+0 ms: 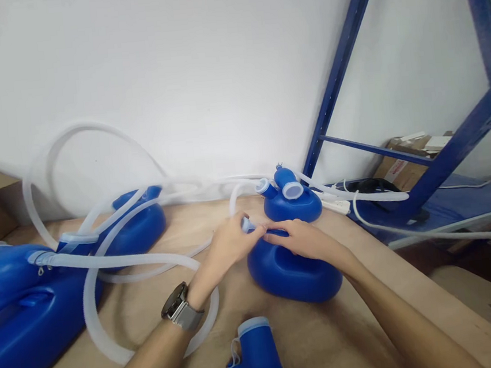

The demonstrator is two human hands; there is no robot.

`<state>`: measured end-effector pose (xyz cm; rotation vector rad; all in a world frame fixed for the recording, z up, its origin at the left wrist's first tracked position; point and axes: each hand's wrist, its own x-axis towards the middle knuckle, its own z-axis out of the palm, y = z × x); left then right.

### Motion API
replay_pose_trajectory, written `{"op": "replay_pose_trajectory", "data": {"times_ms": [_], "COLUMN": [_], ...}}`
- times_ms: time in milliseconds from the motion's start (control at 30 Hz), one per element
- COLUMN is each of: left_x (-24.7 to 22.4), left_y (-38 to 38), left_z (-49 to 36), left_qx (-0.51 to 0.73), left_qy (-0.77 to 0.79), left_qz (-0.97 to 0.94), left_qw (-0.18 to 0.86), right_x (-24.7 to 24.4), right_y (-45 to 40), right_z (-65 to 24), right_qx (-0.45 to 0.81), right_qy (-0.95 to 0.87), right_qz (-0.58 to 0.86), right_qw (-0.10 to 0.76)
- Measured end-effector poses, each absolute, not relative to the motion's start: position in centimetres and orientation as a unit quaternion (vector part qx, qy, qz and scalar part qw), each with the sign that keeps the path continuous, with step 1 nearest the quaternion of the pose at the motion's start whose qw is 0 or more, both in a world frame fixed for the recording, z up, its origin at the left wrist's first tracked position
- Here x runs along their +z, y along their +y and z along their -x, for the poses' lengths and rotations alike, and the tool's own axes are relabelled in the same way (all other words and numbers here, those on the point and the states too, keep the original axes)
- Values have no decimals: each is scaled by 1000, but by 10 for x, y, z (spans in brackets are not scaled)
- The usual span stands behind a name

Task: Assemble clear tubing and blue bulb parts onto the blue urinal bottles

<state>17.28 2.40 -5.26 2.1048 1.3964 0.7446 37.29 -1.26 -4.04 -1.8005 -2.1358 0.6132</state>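
Observation:
A rounded blue container (295,274) rests on the brown table in front of me. My left hand (233,237), with a watch on its wrist, is closed around a pale blue neck piece (246,225) at the container's left end. Over the container's top lies my right hand (298,238), its fingertips meeting the left hand's near the neck; the palm side is hidden, and its fingers are bent against the blue handle area. Nearer to me is a blue funnel-shaped piece (262,353) with a pale rim and a small loop.
More blue containers stand at the left (25,326), at the back left (141,226) and behind my hands (293,205). Long translucent hoses (92,303) coil over the table's left half. A blue metal rack (342,65) and a cardboard box (404,168) are on the right.

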Motion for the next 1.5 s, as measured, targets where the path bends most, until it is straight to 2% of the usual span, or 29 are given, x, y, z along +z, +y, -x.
{"op": "replay_pose_trajectory", "data": {"times_ms": [233, 533, 967, 1233, 1400, 1500], "left_x": [-54, -55, -59, -58, -49, -50], "left_y": [25, 24, 28, 29, 47, 65], "left_z": [-171, -172, -172, -165, -116, -76], "left_qx": [270, 262, 271, 254, 147, 17], "left_qy": [510, 517, 501, 467, 420, 507], "left_qz": [-777, -779, -796, -802, -847, -826], "left_qw": [251, 238, 206, 271, 291, 246], "right_x": [-35, -43, -40, -40, -47, -49], "right_y": [-11, -12, -17, -18, -7, 0], "right_z": [-377, -374, -372, -370, -388, -400], "right_qx": [322, 205, 225, 204, 189, 191], "right_qy": [-710, -740, -740, -738, -719, -719], "right_qz": [610, 620, 611, 621, 649, 646], "right_qw": [139, 160, 170, 167, 161, 172]}}
